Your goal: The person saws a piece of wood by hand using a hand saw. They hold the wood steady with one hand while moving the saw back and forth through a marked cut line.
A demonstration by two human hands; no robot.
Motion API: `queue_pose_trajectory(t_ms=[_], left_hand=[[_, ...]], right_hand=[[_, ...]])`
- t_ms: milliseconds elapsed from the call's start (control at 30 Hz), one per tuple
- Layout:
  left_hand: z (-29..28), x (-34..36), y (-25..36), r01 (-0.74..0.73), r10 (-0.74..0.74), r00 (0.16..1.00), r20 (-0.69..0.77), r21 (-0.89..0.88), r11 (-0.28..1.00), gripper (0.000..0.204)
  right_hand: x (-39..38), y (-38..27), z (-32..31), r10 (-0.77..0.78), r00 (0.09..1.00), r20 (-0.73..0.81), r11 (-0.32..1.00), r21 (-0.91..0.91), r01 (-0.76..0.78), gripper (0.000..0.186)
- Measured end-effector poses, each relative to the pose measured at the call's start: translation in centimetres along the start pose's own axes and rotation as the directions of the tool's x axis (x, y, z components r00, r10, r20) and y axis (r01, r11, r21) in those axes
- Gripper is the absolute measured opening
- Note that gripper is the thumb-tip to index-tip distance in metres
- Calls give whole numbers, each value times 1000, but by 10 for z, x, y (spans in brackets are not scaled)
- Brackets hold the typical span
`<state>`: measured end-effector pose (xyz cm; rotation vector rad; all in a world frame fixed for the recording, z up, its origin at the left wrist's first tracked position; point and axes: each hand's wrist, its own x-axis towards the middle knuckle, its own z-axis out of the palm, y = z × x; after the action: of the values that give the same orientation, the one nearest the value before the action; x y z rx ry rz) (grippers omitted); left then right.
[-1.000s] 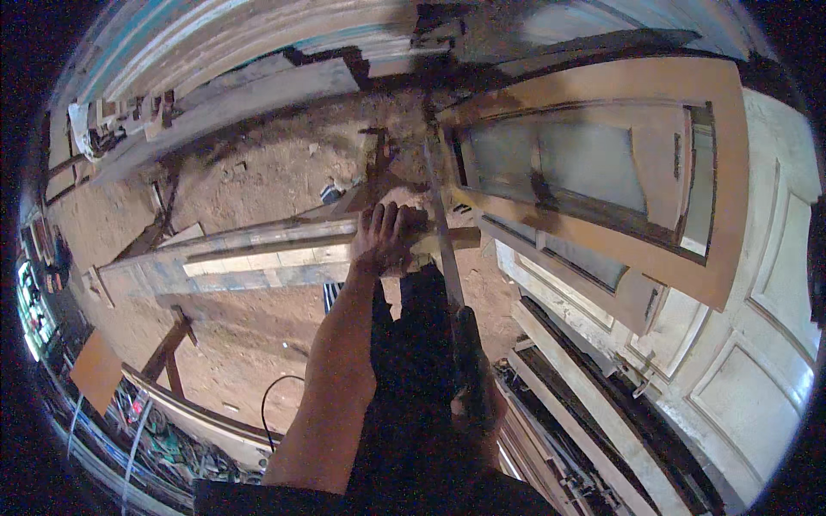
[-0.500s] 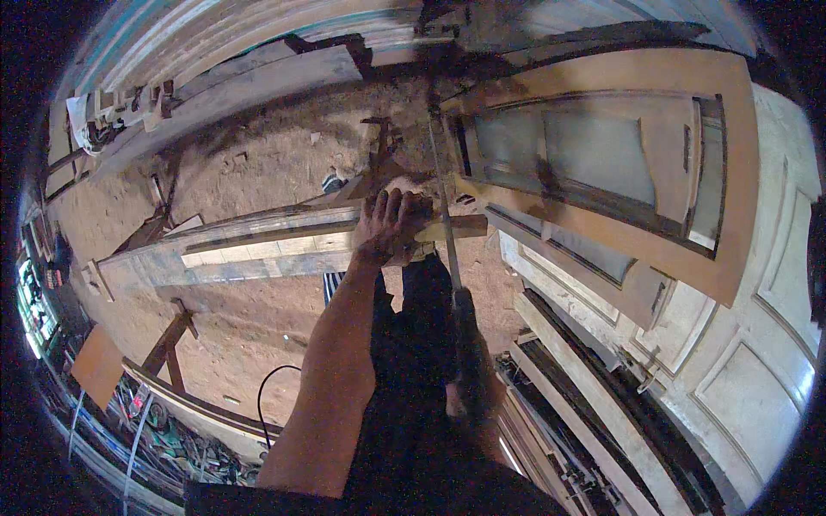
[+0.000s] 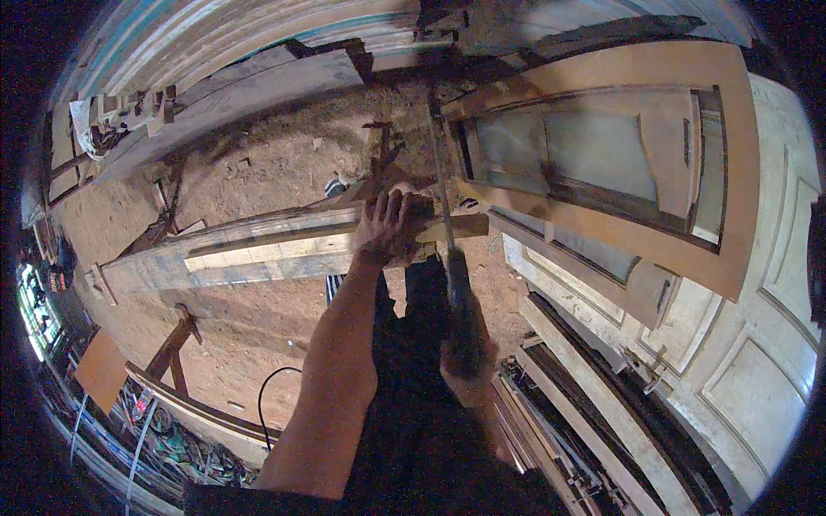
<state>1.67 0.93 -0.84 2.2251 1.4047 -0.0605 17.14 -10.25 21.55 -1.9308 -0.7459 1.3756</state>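
My left hand [image 3: 389, 228] is closed over a long narrow wooden strip [image 3: 275, 250], pressing it onto a grey, weathered plank bench [image 3: 163, 263]. My right hand [image 3: 471, 374], partly hidden and blurred, grips the dark handle of a handsaw [image 3: 462, 314]. The thin saw blade points away from me and crosses the wood just right of my left hand. A short dark end of wood [image 3: 470, 226] sticks out beyond the blade. How deep the blade sits in the wood cannot be made out.
Framed panels with glass [image 3: 594, 150] lean at the right, beside a white panelled door [image 3: 748, 370]. Long boards [image 3: 602, 387] lie stacked at the lower right. A thin black cable [image 3: 262, 400] curves at lower left, near a small wooden trestle [image 3: 175, 340] on the dirt floor [image 3: 241, 322].
My right hand and the saw handle have moved forward, away from me, toward the bench. My left hand stays in place on the wooden strip.
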Motion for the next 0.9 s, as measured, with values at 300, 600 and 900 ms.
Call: queue_pose_trajectory(t_ms=[300,600,900], left_hand=[[47,-5,-17,-30,48,990,-133,137,990,100],[44,-14,-11,22,-3,985,-173,109,994,109],[3,-4,2,19,-20,999,31,17,1000,102]], right_hand=[[-33,-39,-15,-10,999,-53,913,-408,-13,53],[17,-37,9,-37,999,3,896,-443,35,51],[-17,-13,-11,-53,992,112,652,-749,119,53]])
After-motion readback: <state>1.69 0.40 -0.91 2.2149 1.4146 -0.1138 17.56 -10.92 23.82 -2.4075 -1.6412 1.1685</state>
